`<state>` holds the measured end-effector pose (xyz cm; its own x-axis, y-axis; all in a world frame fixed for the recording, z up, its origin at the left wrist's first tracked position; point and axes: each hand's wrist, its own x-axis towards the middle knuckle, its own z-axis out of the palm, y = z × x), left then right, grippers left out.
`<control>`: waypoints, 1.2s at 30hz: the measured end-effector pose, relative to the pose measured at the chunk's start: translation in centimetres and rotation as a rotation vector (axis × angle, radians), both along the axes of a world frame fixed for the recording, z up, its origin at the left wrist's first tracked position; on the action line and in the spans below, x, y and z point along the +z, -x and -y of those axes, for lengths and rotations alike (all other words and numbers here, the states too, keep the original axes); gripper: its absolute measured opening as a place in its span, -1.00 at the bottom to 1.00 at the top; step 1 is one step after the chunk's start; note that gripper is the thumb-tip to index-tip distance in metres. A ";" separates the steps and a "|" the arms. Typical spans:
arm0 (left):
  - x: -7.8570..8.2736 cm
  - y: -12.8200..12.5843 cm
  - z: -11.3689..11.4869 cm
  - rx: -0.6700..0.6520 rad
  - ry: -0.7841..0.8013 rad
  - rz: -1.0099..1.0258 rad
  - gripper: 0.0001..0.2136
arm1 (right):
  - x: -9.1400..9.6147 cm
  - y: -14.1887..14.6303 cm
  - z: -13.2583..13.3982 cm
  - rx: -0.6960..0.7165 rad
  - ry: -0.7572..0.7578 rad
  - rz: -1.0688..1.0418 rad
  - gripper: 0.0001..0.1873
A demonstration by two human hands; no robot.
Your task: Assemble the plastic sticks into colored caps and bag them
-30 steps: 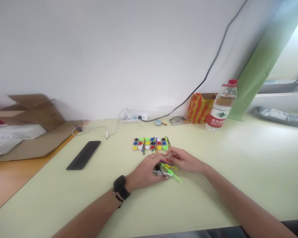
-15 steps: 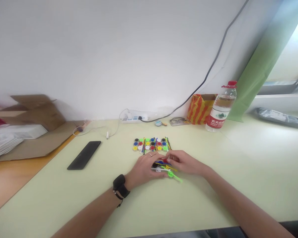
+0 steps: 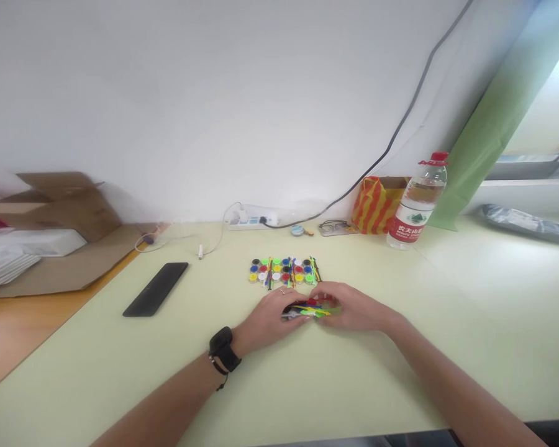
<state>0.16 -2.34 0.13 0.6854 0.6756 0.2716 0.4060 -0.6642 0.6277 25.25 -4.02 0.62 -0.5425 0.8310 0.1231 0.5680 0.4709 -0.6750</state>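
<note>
Between my two hands lies a small cluster of coloured round pieces and thin plastic sticks [image 3: 313, 309], in red, blue, black, white, yellow and green. My left hand [image 3: 272, 315] curls round its left side, thumb at the near edge and fingers at the far edge. From the right, my right hand [image 3: 354, 308] closes round the other side, its fingertips almost meeting those of the left. My hands hide part of the cluster. Just beyond them, similar round pieces [image 3: 276, 269] with coloured tops stand in rows, with bundles of sticks [image 3: 292, 272] lying between them.
A black flat slab [image 3: 156, 290] lies to the left. Along the wall are a power strip [image 3: 251, 220], a white cable plug [image 3: 200, 251], a striped bag [image 3: 377, 205] and a water bottle [image 3: 417, 202]. A cardboard box [image 3: 97, 211] stands far left; a grey plastic package [image 3: 526, 223] lies far right.
My right hand has shifted from the far edge of the cluster to wrap round its right side. The green piece that stuck out near me is now drawn in with the others.
</note>
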 end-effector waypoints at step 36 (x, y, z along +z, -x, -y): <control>12.0 8.4 -11.7 0.182 0.126 -0.355 -0.41 | 2.4 -3.7 -18.9 -0.484 -0.527 0.509 -0.49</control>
<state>-8.24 9.40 12.13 0.5879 0.8072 -0.0530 0.7156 -0.4885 0.4993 28.95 14.83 3.06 -0.2387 0.8873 0.3947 0.9591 0.2791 -0.0476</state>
